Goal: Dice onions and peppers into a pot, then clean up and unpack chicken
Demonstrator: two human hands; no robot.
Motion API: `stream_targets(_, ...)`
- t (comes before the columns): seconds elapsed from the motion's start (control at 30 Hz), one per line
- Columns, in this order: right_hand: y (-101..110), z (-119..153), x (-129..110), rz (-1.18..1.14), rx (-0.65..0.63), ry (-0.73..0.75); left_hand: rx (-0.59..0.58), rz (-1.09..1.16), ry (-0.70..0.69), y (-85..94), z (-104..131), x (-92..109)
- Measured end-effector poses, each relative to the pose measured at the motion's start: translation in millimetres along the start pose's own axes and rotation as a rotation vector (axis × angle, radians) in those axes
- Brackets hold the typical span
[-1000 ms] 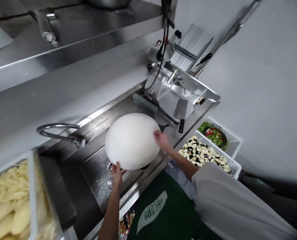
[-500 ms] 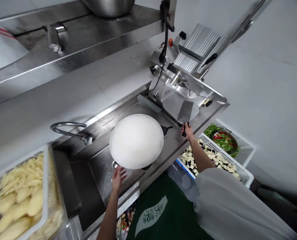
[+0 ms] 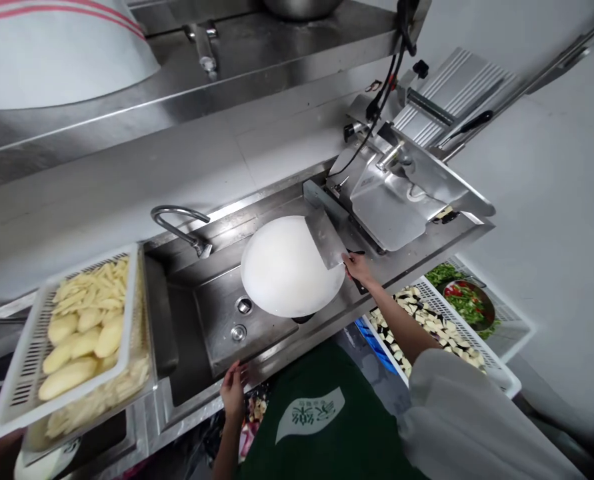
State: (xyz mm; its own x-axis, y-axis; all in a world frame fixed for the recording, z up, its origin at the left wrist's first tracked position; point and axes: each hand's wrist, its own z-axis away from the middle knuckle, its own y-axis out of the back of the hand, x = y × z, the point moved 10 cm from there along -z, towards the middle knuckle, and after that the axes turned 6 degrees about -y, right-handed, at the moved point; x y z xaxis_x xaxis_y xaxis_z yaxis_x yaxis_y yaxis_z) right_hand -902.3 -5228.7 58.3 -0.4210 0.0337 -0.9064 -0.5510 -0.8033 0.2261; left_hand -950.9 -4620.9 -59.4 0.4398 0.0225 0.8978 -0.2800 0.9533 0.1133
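My right hand (image 3: 357, 268) is closed round the dark handle of a cleaver (image 3: 325, 239). The wide blade lies over the right part of a round white cutting board (image 3: 287, 273); whether it touches the board I cannot tell. That board rests across the steel sink (image 3: 211, 293). At the sink's front edge, left of the board and apart from it, my left hand (image 3: 233, 390) is open and holds nothing, its fingers loosely spread.
A meat slicer (image 3: 401, 193) stands right of the board. On the left is a white basket (image 3: 131, 313) of peeled potatoes, beside a faucet (image 3: 181, 230). Diced eggplant fills a crate (image 3: 511, 383) low on the right. A steel shelf (image 3: 277, 70) hangs above.
The cleaver has moved left, from beside the slicer to over the board. My left hand has drawn back from the board toward the sink's front edge. The view has turned left.
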Motion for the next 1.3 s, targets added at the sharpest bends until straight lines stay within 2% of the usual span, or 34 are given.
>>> stream_targets(0.1, -2.7, -12.8, 10.7, 0.205, 0.020, -0.075, 0.048, 0.023, -0.056, 20.0, 3.3, 0.7)
stream_targets(0.23, -12.4, -11.3, 15.9, 0.363, 0.023, -0.097, 0.149, 0.044, -0.065, 55.9, 19.7, -18.0)
stream_targets(0.33, -41.2, -6.1, 8.0, 0.465, 0.013, -0.086, 0.211, 0.081, -0.037, 75.0, 34.3, -33.1)
stream_targets(0.4, -67.8, -1.4, 0.9, 0.501, 0.000, -0.075, 0.223, 0.100, -0.021, 80.4, 39.2, -38.2)
stream_targets(0.53, -122.8, 13.4, -7.1, 0.499, -0.053, -0.049, 0.221, 0.104, -0.003, 79.6, 33.8, -38.4)
stream_targets(0.67, -170.6, 32.0, -1.8, 0.410, -0.109, -0.049, 0.181, 0.055, -0.046, 64.8, 15.3, -21.9)
stream_targets(0.73, -188.5, 38.4, 2.8, 0.346, -0.134, -0.073, 0.136, 0.014, -0.069, 53.6, 6.1, -9.5)
stream_targets(0.8, -195.0, 41.8, 6.4, 0.283, -0.148, -0.105, 0.083, -0.019, -0.090, 43.7, -0.4, 2.9)
stream_targets(0.87, -183.0, 43.7, 11.1, 0.237, -0.140, -0.132, 0.051, -0.046, -0.111, 40.1, -3.0, 12.3)
stream_targets(0.9, -169.2, 44.9, 14.9, 0.218, -0.127, -0.136, 0.048, -0.057, -0.118, 41.3, -2.8, 14.4)
stream_targets(0.97, -126.6, 48.9, 27.4, 0.169, -0.072, -0.125, 0.068, -0.070, -0.125, 48.8, -0.1, 13.1)
stream_targets(1.07, -46.9, 61.4, 61.3, 0.100, 0.061, -0.123, 0.110, -0.070, -0.119, 61.5, 6.4, 0.8)
stream_targets(1.13, -10.5, 73.4, 87.2, 0.117, 0.123, -0.160, 0.120, -0.075, -0.109, 64.4, 8.9, -7.4)
stream_targets(1.2, -2.7, 86.1, 102.5, 0.198, 0.146, -0.187, 0.101, -0.090, -0.109, 60.5, 7.6, -9.1)
stream_targets(1.23, -11.4, 92.0, 104.3, 0.255, 0.134, -0.188, 0.082, -0.101, -0.118, 56.4, 5.4, -6.7)
stream_targets(1.3, -49.3, 102.0, 98.1, 0.373, 0.058, -0.165, 0.032, -0.125, -0.155, 45.5, -1.4, 3.7)
